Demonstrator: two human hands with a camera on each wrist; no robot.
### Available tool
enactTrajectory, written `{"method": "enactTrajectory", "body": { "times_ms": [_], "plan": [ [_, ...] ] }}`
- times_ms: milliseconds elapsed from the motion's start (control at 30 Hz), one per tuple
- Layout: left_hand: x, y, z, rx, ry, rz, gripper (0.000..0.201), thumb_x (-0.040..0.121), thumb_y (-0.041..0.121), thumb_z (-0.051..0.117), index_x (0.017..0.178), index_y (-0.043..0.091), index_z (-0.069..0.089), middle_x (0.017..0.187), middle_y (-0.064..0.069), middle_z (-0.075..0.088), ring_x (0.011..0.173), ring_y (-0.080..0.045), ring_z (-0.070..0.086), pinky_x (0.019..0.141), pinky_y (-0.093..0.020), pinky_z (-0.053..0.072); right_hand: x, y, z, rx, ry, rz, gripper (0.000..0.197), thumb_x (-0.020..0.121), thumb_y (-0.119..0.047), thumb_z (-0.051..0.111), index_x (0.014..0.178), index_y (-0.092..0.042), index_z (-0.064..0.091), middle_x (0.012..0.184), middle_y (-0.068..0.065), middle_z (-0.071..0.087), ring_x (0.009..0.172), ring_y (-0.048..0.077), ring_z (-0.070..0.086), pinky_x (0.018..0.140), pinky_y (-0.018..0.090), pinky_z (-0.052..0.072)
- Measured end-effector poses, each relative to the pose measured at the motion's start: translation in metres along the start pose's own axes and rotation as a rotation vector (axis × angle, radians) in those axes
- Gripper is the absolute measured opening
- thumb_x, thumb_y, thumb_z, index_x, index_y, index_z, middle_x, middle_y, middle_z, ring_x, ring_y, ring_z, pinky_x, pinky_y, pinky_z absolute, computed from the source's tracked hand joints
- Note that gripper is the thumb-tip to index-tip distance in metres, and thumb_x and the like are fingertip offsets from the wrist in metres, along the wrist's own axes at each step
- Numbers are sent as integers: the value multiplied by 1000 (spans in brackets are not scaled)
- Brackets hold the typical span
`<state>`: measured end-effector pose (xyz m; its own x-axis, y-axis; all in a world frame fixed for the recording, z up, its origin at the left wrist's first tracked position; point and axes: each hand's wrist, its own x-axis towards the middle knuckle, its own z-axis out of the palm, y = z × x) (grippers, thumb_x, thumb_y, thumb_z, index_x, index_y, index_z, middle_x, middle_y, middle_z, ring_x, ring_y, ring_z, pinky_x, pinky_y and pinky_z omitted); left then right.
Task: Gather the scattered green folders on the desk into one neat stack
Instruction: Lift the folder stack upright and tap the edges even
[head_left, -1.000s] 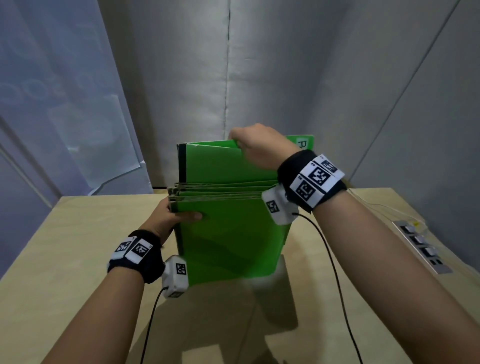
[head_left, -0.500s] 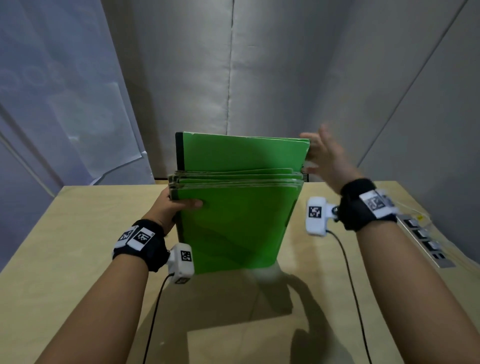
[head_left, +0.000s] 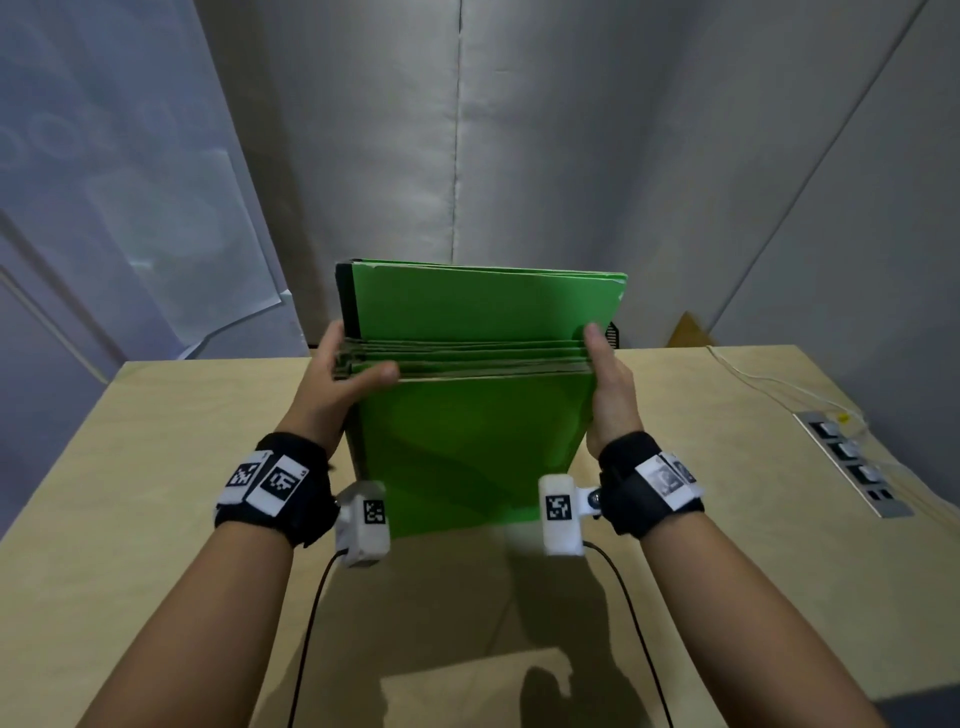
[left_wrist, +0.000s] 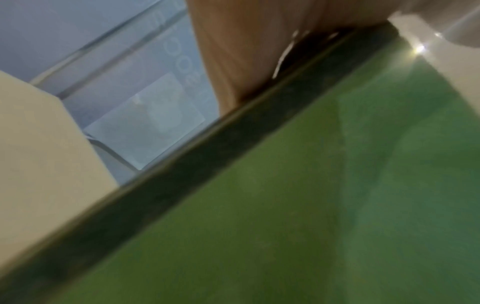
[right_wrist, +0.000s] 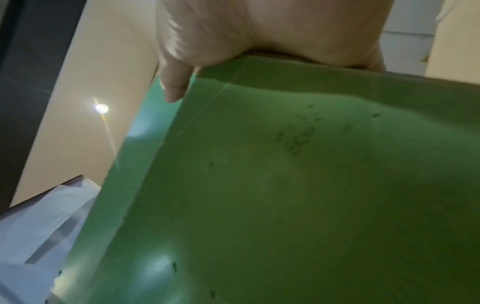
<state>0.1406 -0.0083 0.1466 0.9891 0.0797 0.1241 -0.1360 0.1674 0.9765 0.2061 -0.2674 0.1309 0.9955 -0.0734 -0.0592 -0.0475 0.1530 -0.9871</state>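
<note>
A bundle of several green folders stands on edge on the wooden desk, upright and tipped slightly away from me. My left hand grips its left side, thumb across the front and fingers behind. My right hand holds the right side, thumb up along the front edge; its fingers are hidden behind the bundle. The left wrist view shows the folders with a dark spine under my left hand. In the right wrist view my right hand sits on the folders' edge.
A grey power strip with a white cable lies along the desk's right edge. Grey padded walls stand close behind the desk. A brown cardboard corner shows past the back right. Wrist camera cables hang over the near desk.
My right hand left the top of the bundle, swung out to the right, then came in onto the right edge. The folders now stand more squared. The left hand kept its grip.
</note>
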Motion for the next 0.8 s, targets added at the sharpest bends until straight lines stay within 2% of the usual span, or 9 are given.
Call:
{"method": "enactTrajectory", "body": {
  "times_ms": [100, 200, 267, 467, 600, 633, 700, 767, 800],
  "plan": [
    [3, 23, 12, 5, 52, 75, 93, 57, 58, 80, 131, 11, 49, 127, -18, 60, 115, -37, 60, 95, -52, 49, 1, -11, 9, -4, 101, -6, 107, 45, -79, 70, 120, -4, 54, 134, 4, 53, 126, 20, 46, 109, 45, 34],
    [8, 37, 20, 28, 105, 73, 80, 72, 60, 69, 126, 2, 53, 123, -28, 59, 112, -44, 59, 97, -63, 43, 4, -12, 12, -48, 146, -28, 75, 50, -66, 71, 103, -16, 52, 122, 7, 53, 117, 21, 49, 101, 37, 39],
    [10, 42, 23, 16, 144, 42, 78, 74, 60, 65, 122, -1, 56, 120, -28, 61, 109, -44, 61, 96, -64, 43, 5, -11, 13, -70, 159, -59, 59, 53, -53, 65, 97, -18, 47, 109, 3, 46, 108, 20, 47, 93, 34, 37],
    [22, 49, 27, -23, 241, -157, 91, 55, 82, 64, 114, 12, 68, 112, -13, 71, 107, -34, 66, 99, -52, 45, 2, -10, 14, -69, 199, -132, 37, 65, -31, 54, 95, -10, 48, 103, 6, 48, 105, 19, 47, 92, 29, 34],
    [32, 51, 28, 1, 298, -244, 93, 46, 85, 65, 112, 19, 69, 114, -10, 69, 108, -34, 63, 99, -53, 43, -10, -20, 14, -58, 139, -217, 10, 75, -27, 57, 72, -18, 53, 73, -7, 53, 77, 15, 48, 77, 29, 36],
    [32, 50, 29, 5, 316, -242, 87, 50, 81, 64, 110, 19, 68, 113, -11, 69, 107, -34, 64, 98, -54, 45, -14, -26, 15, -41, 121, -249, 13, 78, -31, 61, 77, -18, 60, 75, -5, 61, 75, 16, 52, 75, 28, 38],
    [31, 50, 30, 13, 336, -240, 72, 59, 72, 62, 106, 17, 68, 112, -15, 68, 105, -35, 64, 96, -55, 46, -19, -41, 19, -31, 132, -275, 44, 84, -47, 62, 98, -6, 66, 99, 15, 67, 85, 22, 61, 78, 27, 41],
    [30, 50, 31, 17, 345, -222, 63, 65, 65, 59, 103, 16, 68, 114, -18, 67, 106, -35, 63, 96, -55, 46, -16, -56, 22, 17, 162, -230, 65, 82, -61, 54, 105, -1, 64, 111, 14, 63, 101, 20, 63, 91, 30, 43],
    [29, 51, 31, 17, 348, -204, 61, 67, 63, 57, 102, 15, 68, 116, -19, 66, 107, -36, 62, 97, -55, 46, -13, -63, 24, 8, 179, -168, 73, 80, -67, 53, 107, 0, 64, 111, 19, 64, 105, 27, 61, 99, 37, 44]
  ]
}}
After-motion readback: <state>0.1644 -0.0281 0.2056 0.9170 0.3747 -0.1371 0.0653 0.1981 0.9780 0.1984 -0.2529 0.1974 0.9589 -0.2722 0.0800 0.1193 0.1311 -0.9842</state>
